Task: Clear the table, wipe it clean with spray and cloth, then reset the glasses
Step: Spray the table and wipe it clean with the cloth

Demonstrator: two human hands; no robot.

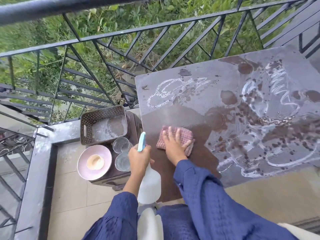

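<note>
The dark brown table (181, 108) is wet, with white foam streaks and puddles across its middle and right. My right hand (174, 144) presses flat, fingers spread, on a folded pink waffle cloth (186, 134) near the table's left front corner. My left hand (139, 158) grips the neck of a white spray bottle (149, 184) with a light blue trigger head (141, 142), held at the table's left edge. Two clear glasses (121, 144) (122, 161) stand on a low dark stand left of the table.
On the same low stand (119, 174) sit a brown perforated basket (103, 125) and a pink plate (83, 163) holding a small beige bowl (95, 161). A black metal railing (107, 37) borders the balcony behind and to the left. Beige floor tiles (69, 196) lie below.
</note>
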